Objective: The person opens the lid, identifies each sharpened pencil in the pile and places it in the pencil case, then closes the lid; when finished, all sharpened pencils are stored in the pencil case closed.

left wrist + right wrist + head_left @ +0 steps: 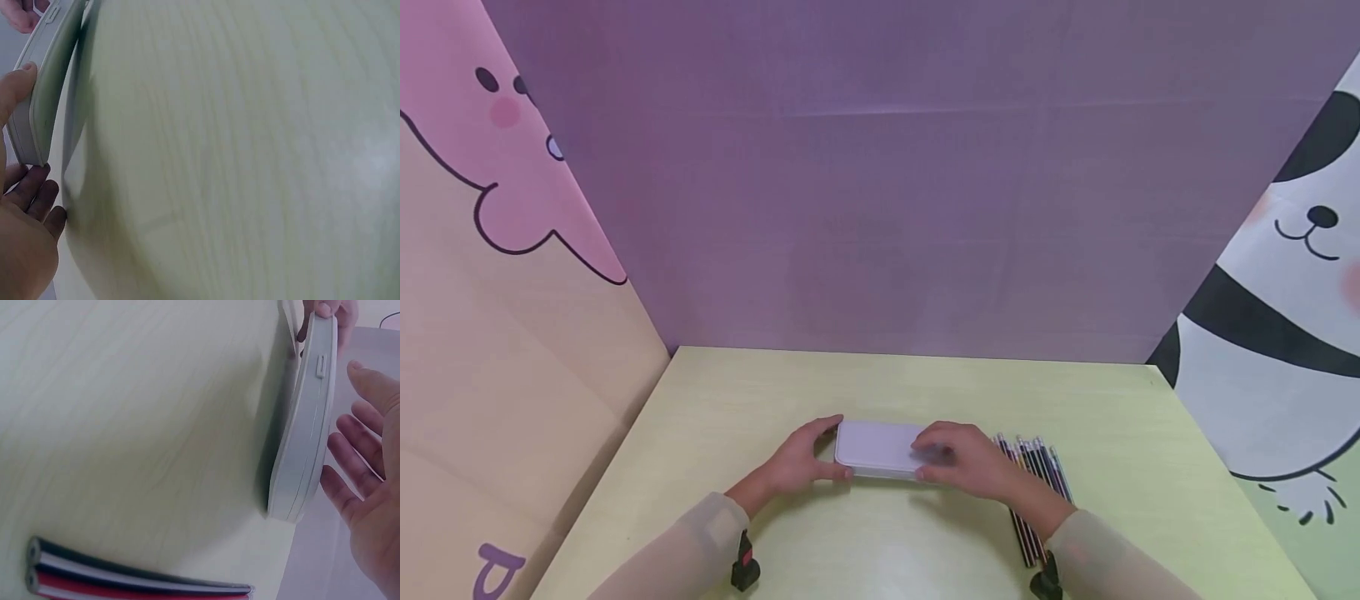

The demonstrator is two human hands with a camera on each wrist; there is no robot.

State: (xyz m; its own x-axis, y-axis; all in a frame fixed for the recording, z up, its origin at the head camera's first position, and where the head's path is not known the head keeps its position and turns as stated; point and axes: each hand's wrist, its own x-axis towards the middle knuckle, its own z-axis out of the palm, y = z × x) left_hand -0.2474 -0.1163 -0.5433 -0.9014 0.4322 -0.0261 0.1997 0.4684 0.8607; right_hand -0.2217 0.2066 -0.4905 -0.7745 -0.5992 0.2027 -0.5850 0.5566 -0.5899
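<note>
A flat, pale lilac pencil case (874, 443) with rounded corners lies lengthwise, close over the table, in the head view. My left hand (792, 462) grips its left end, thumb along the front side and fingers around the end. In the left wrist view that thumb presses the side wall of the case (56, 37). My right hand (972, 458) hovers at the right part of the lid, fingers loosely bent. The right wrist view shows its fingertips beside the lid edge, holding nothing. A small clasp (320, 366) shows on the front side of the case.
Several striped pencils (1037, 460) lie in a row right of the case, partly under my right forearm. Their blunt ends show in the right wrist view. The pale wooden table (760, 383) meets a purple backdrop (880, 208), with printed panels at both sides.
</note>
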